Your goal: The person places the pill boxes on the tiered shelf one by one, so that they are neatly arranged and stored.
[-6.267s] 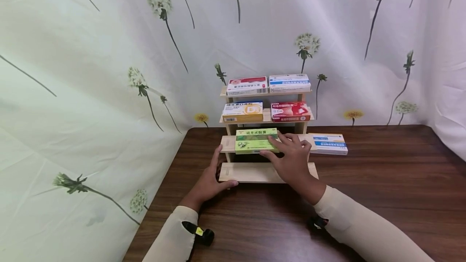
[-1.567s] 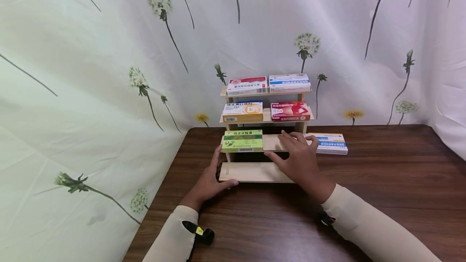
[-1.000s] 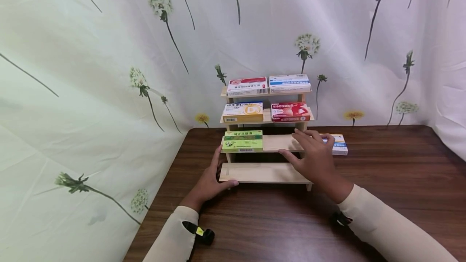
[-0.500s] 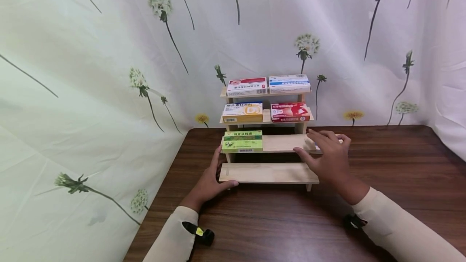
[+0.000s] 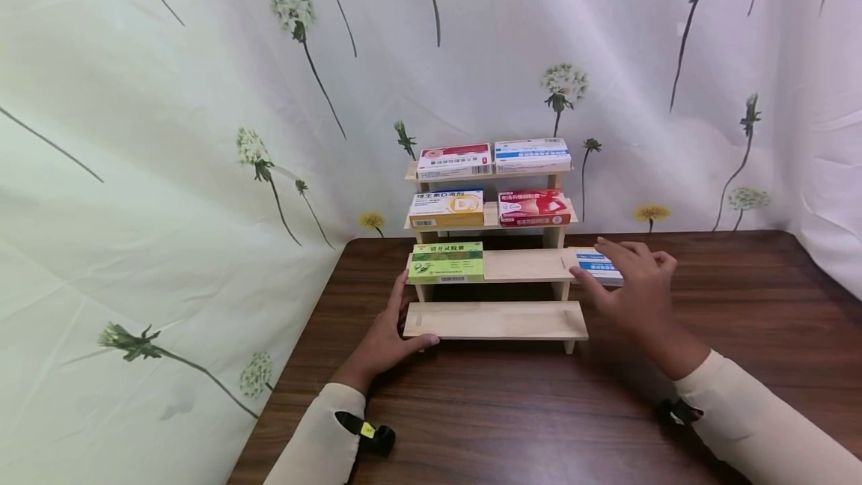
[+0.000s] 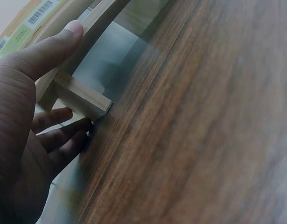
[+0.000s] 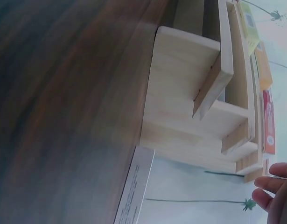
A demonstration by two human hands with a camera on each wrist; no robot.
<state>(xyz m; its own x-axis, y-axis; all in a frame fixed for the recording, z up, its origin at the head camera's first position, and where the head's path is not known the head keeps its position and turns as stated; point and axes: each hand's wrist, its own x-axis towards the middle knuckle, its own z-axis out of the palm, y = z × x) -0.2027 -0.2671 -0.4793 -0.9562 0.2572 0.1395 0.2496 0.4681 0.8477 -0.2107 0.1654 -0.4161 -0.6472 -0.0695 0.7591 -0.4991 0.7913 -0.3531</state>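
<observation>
A stepped wooden display rack (image 5: 494, 320) stands on the table. My left hand (image 5: 380, 339) holds its left end, thumb on the lowest step's front and fingers around the side; the left wrist view shows the fingers curled by a leg (image 6: 85, 100). A green medicine box (image 5: 446, 264) lies at the left of the second-lowest step. To the rack's right, a white-and-blue medicine box (image 5: 589, 264) lies on the table, partly hidden by my right hand (image 5: 636, 305). That hand hovers above it, fingers loosely bent, holding nothing. In the right wrist view, the fingers (image 7: 271, 182) are apart from the box (image 7: 135, 186).
Higher on the rack lie a yellow-and-white vitamin D box (image 5: 447, 208), a red box (image 5: 534, 208), a red-and-white box (image 5: 454, 161) and another white-and-blue box (image 5: 532, 156). Flower-printed cloth (image 5: 471, 43) hangs behind and left of the brown table (image 5: 512, 418).
The green box has shifted left along its step and been let go. My right hand has moved right, off the rack and over the white-and-blue box. My left hand stays put.
</observation>
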